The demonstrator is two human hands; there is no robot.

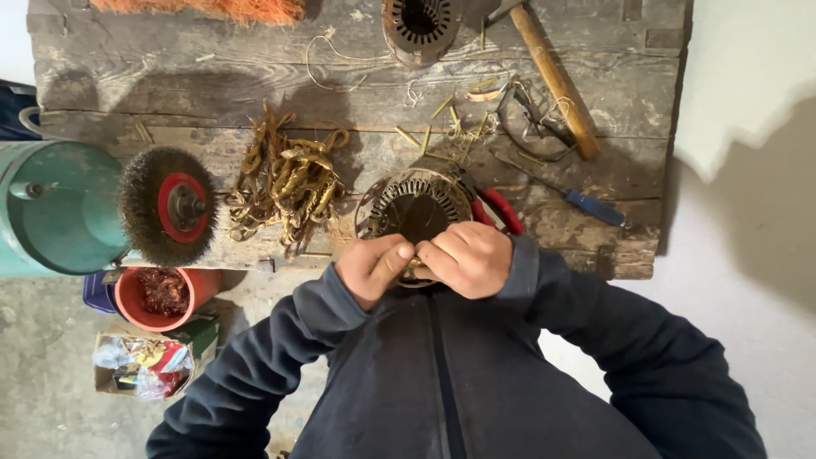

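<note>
A round metal motor stator point(414, 204) with slotted inner teeth lies at the near edge of a worn wooden bench point(255, 93). My left hand point(371, 268) and my right hand point(466, 257) meet just in front of it, both pinching a small brass-coloured strip point(414, 263) between their fingers. The hands hide the near rim of the stator. Red-handled pliers point(500, 209) lie right beside the stator, partly behind my right hand.
A tangled heap of copper windings point(287, 181) lies left of the stator. A wire wheel point(167, 206) on a green grinder point(55, 208) is at left. A hammer point(557, 81), blue screwdriver point(595, 206), second stator point(421, 27) and a red bowl point(161, 296) of copper scrap are around.
</note>
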